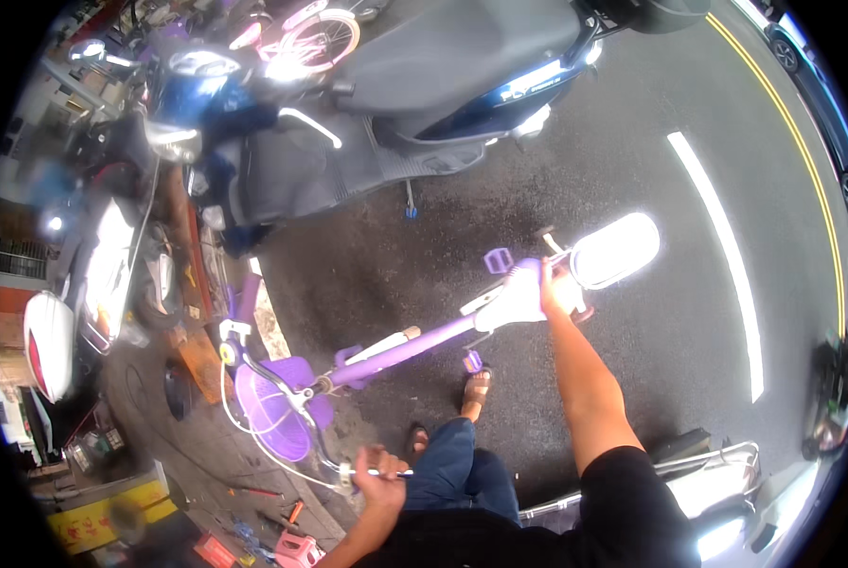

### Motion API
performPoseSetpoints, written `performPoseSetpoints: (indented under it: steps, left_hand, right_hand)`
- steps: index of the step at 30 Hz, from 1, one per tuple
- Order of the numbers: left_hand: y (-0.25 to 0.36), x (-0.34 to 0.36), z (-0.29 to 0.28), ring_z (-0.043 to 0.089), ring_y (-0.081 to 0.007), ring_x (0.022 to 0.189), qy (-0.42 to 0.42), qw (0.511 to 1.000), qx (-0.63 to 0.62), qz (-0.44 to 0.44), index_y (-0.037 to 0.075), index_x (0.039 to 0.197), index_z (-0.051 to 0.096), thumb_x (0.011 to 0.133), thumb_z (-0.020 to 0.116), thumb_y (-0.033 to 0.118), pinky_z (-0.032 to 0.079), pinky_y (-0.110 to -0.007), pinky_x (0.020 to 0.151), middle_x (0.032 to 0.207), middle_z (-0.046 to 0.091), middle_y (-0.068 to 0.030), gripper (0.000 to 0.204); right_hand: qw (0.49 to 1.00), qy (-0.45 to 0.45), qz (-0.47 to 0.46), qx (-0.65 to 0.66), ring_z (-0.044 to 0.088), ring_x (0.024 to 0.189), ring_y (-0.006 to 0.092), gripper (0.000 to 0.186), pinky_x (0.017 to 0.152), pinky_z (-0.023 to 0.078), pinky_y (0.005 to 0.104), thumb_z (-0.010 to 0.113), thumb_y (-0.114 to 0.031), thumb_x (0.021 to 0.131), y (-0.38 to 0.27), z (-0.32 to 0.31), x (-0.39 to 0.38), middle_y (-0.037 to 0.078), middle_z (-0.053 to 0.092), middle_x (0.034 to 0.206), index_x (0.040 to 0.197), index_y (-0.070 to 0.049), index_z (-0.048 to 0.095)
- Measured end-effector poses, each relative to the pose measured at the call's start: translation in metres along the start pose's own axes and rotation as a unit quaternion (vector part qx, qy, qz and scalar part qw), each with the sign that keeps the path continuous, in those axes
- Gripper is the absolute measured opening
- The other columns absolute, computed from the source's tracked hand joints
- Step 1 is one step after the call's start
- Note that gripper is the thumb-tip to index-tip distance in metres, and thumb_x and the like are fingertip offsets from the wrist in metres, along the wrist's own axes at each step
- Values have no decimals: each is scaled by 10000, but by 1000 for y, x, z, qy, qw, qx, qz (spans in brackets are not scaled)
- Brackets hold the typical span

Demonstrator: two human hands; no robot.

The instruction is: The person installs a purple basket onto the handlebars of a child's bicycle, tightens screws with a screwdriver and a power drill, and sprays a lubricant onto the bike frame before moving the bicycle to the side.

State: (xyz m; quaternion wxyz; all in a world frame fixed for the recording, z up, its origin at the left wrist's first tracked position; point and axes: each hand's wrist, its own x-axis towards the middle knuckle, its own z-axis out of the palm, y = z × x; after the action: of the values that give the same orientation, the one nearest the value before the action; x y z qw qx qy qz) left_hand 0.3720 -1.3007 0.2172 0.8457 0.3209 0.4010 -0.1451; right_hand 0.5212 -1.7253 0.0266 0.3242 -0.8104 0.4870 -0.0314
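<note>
A small purple child's bicycle (405, 348) stands across the middle of the view, front end at the left. My left hand (378, 476) is closed round the near end of its handlebar (321, 437). Beyond the bar hangs a purple basket (274, 402). My right arm reaches forward, and my right hand (560, 290) grips the back of the white and lilac saddle (517, 298); some of its fingers are hidden. Behind the saddle, a pale, glaring rear part (617, 251) sticks out. One purple pedal (498, 260) shows on the far side, another (473, 362) near my foot.
A dark blue motor scooter (462, 66) stands just beyond the bicycle. More parked scooters (111, 275) and a pink bicycle (315, 38) are farther off. Tools and a pink container (297, 549) lie at lower left. Road with a white line (722, 256) runs at right. A metal frame (708, 461) is near my right side.
</note>
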Motion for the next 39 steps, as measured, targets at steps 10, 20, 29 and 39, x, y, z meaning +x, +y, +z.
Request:
performPoseSetpoints:
  steps: [10,20,29,39]
  left_hand:
    - [-171,-6,226,333,-88,457,-87,994,71,12,99,805,527,964,476,350,347,-260,516,532,353,36,302]
    - [-321,-34,443,310,-73,426,1,994,99,52,100,808,501,956,495,357,336,-238,486,515,334,45,297]
    - [-485,-21,682,319,-71,421,15,994,67,84,102,783,483,987,443,302,357,-238,484,491,323,39,289]
    - [-670,32,923,331,-103,469,43,994,78,56,70,819,490,987,454,295,400,-273,564,546,322,14,283]
  right_hand:
    - [999,-13,7,-38,642,986,370,670,882,485,467,397,-623,899,21,-183,228,220,675,1000,1052,-31,669]
    - [999,-32,22,-25,639,999,365,628,894,484,444,425,-583,910,45,-350,421,234,666,1000,1059,-12,641]
    - [995,-55,71,38,636,985,362,620,899,475,447,440,-579,906,78,-467,649,228,660,986,1058,-6,624]
    - [993,-49,103,14,599,1084,371,667,969,427,473,393,-596,911,149,-575,907,227,639,1102,1184,-17,582]
